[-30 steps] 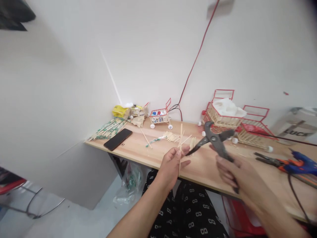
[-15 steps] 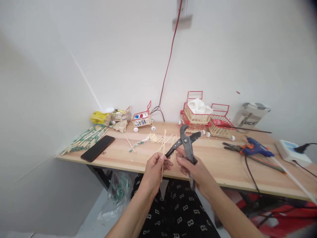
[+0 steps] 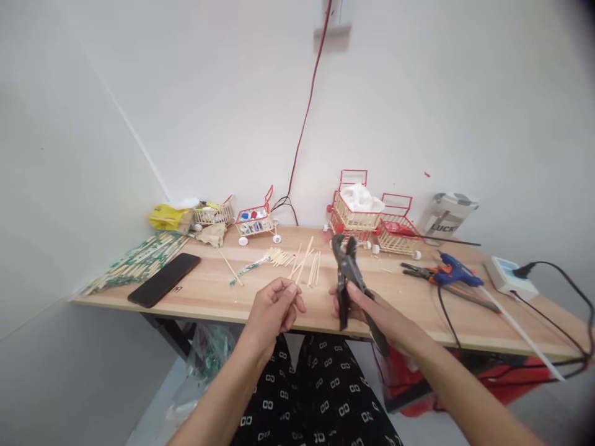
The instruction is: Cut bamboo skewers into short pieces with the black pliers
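Note:
My left hand [image 3: 274, 306] hovers over the near edge of the wooden table [image 3: 418, 310]. Its fingertips are pinched on a thin wooden stick [image 3: 303, 260] that slants up and away. My right hand [image 3: 372, 313] is closed round the handles of black cutting pliers [image 3: 344, 272]. The pliers stand nearly upright with their jaws together, just right of the stick. Several loose sticks [image 3: 313, 269] lie on the table behind both hands.
A black phone [image 3: 163, 288] and a bundle of wrapped sticks [image 3: 134, 263] lie at the left. Small stick-built carts [image 3: 253, 222] [image 3: 356, 214] [image 3: 400, 232] line the wall. A blue glue gun [image 3: 453, 271], orange-handled pliers [image 3: 418, 271] and a power strip [image 3: 506, 279] are at the right.
The pliers' jaws were wide open by the stick and are now together and upright. Both hands have dropped a little toward the table edge. The view has swung right.

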Demonstrator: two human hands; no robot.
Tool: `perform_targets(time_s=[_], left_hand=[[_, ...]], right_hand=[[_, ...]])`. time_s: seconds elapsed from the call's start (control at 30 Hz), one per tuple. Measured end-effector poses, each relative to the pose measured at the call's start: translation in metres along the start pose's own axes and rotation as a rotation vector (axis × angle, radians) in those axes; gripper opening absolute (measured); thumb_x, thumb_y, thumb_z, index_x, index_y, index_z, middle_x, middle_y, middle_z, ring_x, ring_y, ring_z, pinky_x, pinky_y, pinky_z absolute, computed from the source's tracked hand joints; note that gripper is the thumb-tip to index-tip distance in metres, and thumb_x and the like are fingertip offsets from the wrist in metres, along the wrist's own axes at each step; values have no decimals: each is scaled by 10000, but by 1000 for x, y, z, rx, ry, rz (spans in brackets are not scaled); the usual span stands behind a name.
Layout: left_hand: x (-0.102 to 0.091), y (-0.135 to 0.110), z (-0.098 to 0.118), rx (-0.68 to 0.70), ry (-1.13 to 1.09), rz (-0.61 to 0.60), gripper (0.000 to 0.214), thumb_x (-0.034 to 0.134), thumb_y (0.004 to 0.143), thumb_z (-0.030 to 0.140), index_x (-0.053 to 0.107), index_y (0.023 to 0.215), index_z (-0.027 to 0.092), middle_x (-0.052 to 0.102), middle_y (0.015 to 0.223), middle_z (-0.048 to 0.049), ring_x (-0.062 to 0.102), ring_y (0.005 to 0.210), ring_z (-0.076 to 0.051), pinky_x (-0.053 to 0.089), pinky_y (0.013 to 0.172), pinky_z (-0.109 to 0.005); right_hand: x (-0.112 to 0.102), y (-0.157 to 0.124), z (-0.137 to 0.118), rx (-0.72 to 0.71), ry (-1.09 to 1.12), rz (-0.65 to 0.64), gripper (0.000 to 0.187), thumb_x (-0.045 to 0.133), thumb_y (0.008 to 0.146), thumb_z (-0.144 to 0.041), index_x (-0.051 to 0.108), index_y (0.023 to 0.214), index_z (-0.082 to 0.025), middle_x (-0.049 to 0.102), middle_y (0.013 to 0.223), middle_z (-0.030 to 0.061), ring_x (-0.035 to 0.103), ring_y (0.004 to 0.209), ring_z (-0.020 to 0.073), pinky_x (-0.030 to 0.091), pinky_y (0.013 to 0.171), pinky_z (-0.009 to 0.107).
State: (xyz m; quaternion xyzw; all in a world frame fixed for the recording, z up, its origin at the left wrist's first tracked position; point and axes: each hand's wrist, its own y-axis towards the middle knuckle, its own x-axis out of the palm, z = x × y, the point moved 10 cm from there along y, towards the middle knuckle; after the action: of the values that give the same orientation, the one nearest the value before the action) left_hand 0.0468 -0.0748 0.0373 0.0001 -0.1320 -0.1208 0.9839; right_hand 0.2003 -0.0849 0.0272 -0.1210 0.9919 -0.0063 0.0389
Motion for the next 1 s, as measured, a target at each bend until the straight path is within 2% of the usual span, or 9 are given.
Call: perform_targets(time_s=[0.13,0.23,0.37,0.57,0.7,1.0], left_hand=[[9,9,0,-57,-116,-94,218,610,776,334,543,713,137,537,628,25,284,363,-6,123,369,-177],[14,14,-5,-97,-159,-126,196,634,754,310,572,734,125,524,625,22,283,386,-4,119,387,-177],[16,15,-14,-159,-147,-127,194,658,726,292,592,732,109,526,587,13,308,393,-12,121,389,-181],[19,14,-19,-201,-144,-120,267,691,691,296,528,576,118,480,450,29,314,363,-18,159,365,-172],[14,18,-19,-194,-173,-88,288,728,651,298,489,618,142,574,523,-2,361,362,-27,183,353,-163],[13,22,-24,-209,-231,-132,260,739,643,221,494,634,135,601,544,-21,391,378,-31,220,352,-141]], right_hand=[[0,-14,1,103,-457,-169,565,328,853,-643,574,936,-142,572,683,26,531,645,159,425,625,282],[4,-18,-3,121,-605,-217,573,316,844,-659,573,928,-154,567,695,21,523,647,159,405,595,263],[10,-16,-13,67,-702,-211,532,321,849,-645,559,833,-170,562,701,17,504,653,154,387,599,247],[16,-12,-18,16,-772,-175,491,338,854,-616,508,725,-174,528,654,8,452,602,137,343,553,235],[13,-9,-18,2,-811,-134,466,397,834,-600,512,682,-175,496,616,-4,409,560,122,296,513,231],[11,-8,-16,-5,-849,-109,483,384,835,-599,484,621,-177,450,566,-15,370,525,111,260,491,234]])
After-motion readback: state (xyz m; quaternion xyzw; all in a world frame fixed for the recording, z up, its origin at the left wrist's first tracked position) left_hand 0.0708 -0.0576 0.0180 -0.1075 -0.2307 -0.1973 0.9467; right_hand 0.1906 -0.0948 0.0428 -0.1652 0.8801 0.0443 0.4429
